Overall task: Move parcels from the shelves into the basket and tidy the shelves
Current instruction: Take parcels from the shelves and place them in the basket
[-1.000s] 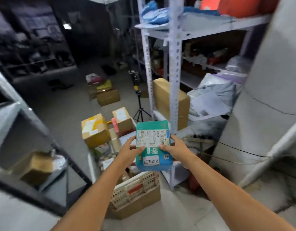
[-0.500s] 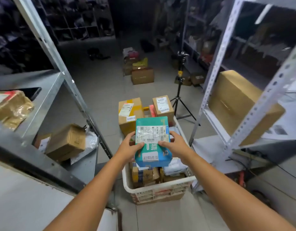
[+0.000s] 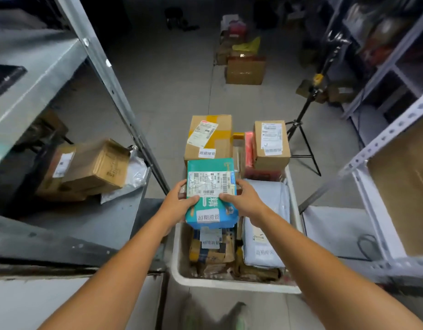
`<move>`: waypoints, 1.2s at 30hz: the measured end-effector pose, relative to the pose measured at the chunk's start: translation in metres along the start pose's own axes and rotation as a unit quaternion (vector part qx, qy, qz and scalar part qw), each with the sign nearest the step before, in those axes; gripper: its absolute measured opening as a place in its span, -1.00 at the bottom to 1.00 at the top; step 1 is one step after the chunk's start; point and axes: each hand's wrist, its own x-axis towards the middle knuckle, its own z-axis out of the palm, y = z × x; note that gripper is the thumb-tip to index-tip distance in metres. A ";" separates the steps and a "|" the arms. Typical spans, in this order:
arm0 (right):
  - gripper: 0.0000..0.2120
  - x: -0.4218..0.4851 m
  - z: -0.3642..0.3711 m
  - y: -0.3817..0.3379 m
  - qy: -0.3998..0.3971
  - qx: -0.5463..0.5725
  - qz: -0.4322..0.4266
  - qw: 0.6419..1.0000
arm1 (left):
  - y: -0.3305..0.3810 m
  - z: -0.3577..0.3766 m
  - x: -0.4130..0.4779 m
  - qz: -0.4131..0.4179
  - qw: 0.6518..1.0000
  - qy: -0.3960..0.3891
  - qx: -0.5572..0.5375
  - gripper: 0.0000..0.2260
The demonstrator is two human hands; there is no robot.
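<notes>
Looking left of my hands, I see a metal shelf unit [image 3: 70,225] carrying a tilted cardboard box [image 3: 91,167], with a grey plastic bag [image 3: 134,177] touching its right side. My left hand [image 3: 179,204] grips the left edge of the teal parcel [image 3: 211,194], thumb pressed onto its labelled top face and fingers curled round the side. My right hand [image 3: 245,203] grips the opposite edge the same way, thumb on the label. The parcel lies flat between both hands, over the left half of the white basket [image 3: 229,284]; I cannot tell whether it touches anything below. Beneath the hands the basket holds taped brown parcels [image 3: 213,248], and under my right hand lies a pale grey mailer bag [image 3: 265,225]. Beyond the hands, at the basket's far end, stands a taped carton [image 3: 209,136], with a red packet [image 3: 249,148] and a smaller labelled box [image 3: 271,144] to its right. Farther right a black tripod [image 3: 304,106] stands on the floor, then a white shelf frame [image 3: 372,210] bearing a large brown crate [image 3: 401,186].
</notes>
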 end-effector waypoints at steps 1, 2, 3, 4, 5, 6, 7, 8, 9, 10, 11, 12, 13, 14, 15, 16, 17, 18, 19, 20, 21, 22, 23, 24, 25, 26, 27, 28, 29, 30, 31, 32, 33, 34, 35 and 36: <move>-0.54 0.010 0.003 0.003 -0.001 -0.002 0.006 1.000 | -0.003 -0.002 0.008 -0.005 1.000 0.000 -0.002 -0.44; -0.54 0.016 0.006 0.007 -0.001 -0.002 0.010 1.000 | -0.006 -0.003 0.015 -0.010 1.000 -0.002 -0.003 -0.44; -0.54 0.022 0.009 0.011 0.000 0.000 0.014 1.000 | -0.010 -0.005 0.021 -0.015 1.000 -0.006 -0.003 -0.44; -0.55 0.025 0.013 0.014 0.002 0.003 0.019 1.000 | -0.015 -0.007 0.028 -0.020 1.000 -0.011 -0.002 -0.44; -0.55 0.027 0.017 0.018 0.003 0.003 0.025 1.000 | -0.020 -0.009 0.033 -0.026 1.000 -0.015 -0.002 -0.43; -0.58 0.028 0.021 0.021 0.007 0.002 0.030 1.000 | -0.024 -0.011 0.037 -0.031 0.999 -0.017 -0.001 -0.43; -0.62 0.030 0.025 0.026 0.011 0.002 0.035 0.999 | -0.027 -0.013 0.042 -0.034 0.999 -0.019 0.001 -0.43; -0.66 0.032 0.028 0.031 0.015 0.004 0.041 0.999 | -0.029 -0.016 0.047 -0.034 0.999 -0.023 0.004 -0.44; -0.68 0.034 0.032 0.036 0.018 0.006 0.046 0.999 | -0.031 -0.019 0.052 -0.033 0.999 -0.028 0.004 -0.46; -0.69 0.037 0.035 0.039 0.022 0.010 0.050 0.998 | -0.032 -0.022 0.057 -0.033 0.999 -0.034 0.007 -0.47; -0.68 0.040 0.038 0.041 0.026 0.011 0.054 0.998 | -0.033 -0.025 0.061 -0.033 0.999 -0.038 0.010 -0.48; -0.67 0.043 0.041 0.042 0.030 0.014 0.055 0.998 | -0.034 -0.027 0.064 -0.034 0.998 -0.041 0.012 -0.49; -0.66 0.045 0.043 0.042 0.031 0.015 0.057 0.998 | -0.035 -0.030 0.066 -0.038 0.998 -0.044 0.010 -0.50; -0.65 0.047 0.044 0.042 0.031 0.017 0.058 0.998 | -0.036 -0.031 0.067 -0.042 0.998 -0.047 0.005 -0.51; -0.64 0.049 0.045 0.041 0.031 0.018 0.059 0.998 | -0.037 -0.033 0.069 -0.046 0.998 -0.049 -0.002 -0.52; -0.64 0.052 0.046 0.040 0.030 0.018 0.058 0.998 | -0.038 -0.033 0.070 -0.048 0.997 -0.051 -0.009 -0.53; -0.64 0.053 0.047 0.039 0.028 0.012 0.056 0.998 | -0.039 -0.034 0.071 -0.051 0.997 -0.054 -0.017 -0.53; -0.64 0.054 0.048 0.037 0.028 0.007 0.053 0.998 | -0.040 -0.035 0.072 -0.054 0.997 -0.056 -0.021 -0.53; -0.64 0.056 0.049 0.036 0.029 0.001 0.051 0.998 | -0.042 -0.035 0.074 -0.058 0.996 -0.058 -0.026 -0.52; -0.65 0.058 0.050 0.036 0.030 -0.003 0.050 0.998 | -0.043 -0.035 0.075 -0.060 0.996 -0.060 -0.030 -0.51; -0.66 0.059 0.051 0.037 0.030 -0.004 0.051 0.998 | -0.044 -0.035 0.076 -0.062 0.996 -0.060 -0.036 -0.50; -0.66 0.060 0.051 0.038 0.030 -0.002 0.052 0.998 | -0.045 -0.035 0.077 -0.062 0.995 -0.060 -0.040 -0.48; -0.66 0.061 0.051 0.039 0.029 0.002 0.052 0.998 | -0.045 -0.035 0.077 -0.062 0.995 -0.060 -0.043 -0.47; -0.65 0.061 0.050 0.040 0.029 0.007 0.053 0.998 | -0.046 -0.035 0.077 -0.063 0.995 -0.061 -0.044 -0.46; -0.63 0.061 0.050 0.041 0.030 0.012 0.054 0.998 | -0.046 -0.034 0.076 -0.064 0.995 -0.062 -0.045 -0.46; -0.60 0.060 0.049 0.041 0.034 0.017 0.054 0.998 | -0.044 -0.034 0.075 -0.062 0.995 -0.062 -0.045 -0.46; -0.58 0.058 0.049 0.041 0.041 0.022 0.053 0.998 | -0.042 -0.034 0.074 -0.057 0.996 -0.061 -0.044 -0.46; -0.56 0.056 0.048 0.039 0.049 0.029 0.050 0.997 | -0.038 -0.033 0.073 -0.052 0.996 -0.060 -0.044 -0.46; -0.54 0.055 0.048 0.037 0.057 0.037 0.046 0.997 | -0.036 -0.031 0.073 -0.048 0.996 -0.060 -0.046 -0.45; -0.52 0.054 0.047 0.034 0.062 0.045 0.043 0.996 | -0.033 -0.030 0.073 -0.046 0.996 -0.059 -0.049 -0.44; -0.49 0.054 0.046 0.032 0.065 0.048 0.040 0.996 | -0.032 -0.028 0.072 -0.045 0.996 -0.056 -0.052 -0.43; -0.47 0.054 0.046 0.030 0.064 0.045 0.035 0.996 | -0.030 -0.027 0.072 -0.044 0.996 -0.053 -0.054 -0.41; -0.44 0.054 0.046 0.030 0.062 0.038 0.032 0.997 | -0.030 -0.026 0.071 -0.043 0.996 -0.050 -0.054 -0.40; -0.43 0.054 0.045 0.030 0.062 0.033 0.030 0.997 | -0.031 -0.025 0.071 -0.042 0.997 -0.048 -0.054 -0.40; -0.42 0.054 0.044 0.031 0.065 0.031 0.029 0.997 | -0.032 -0.024 0.071 -0.039 0.997 -0.046 -0.053 -0.40; -0.42 0.054 0.043 0.032 0.067 0.029 0.028 0.997 | -0.033 -0.023 0.071 -0.037 0.997 -0.046 -0.051 -0.40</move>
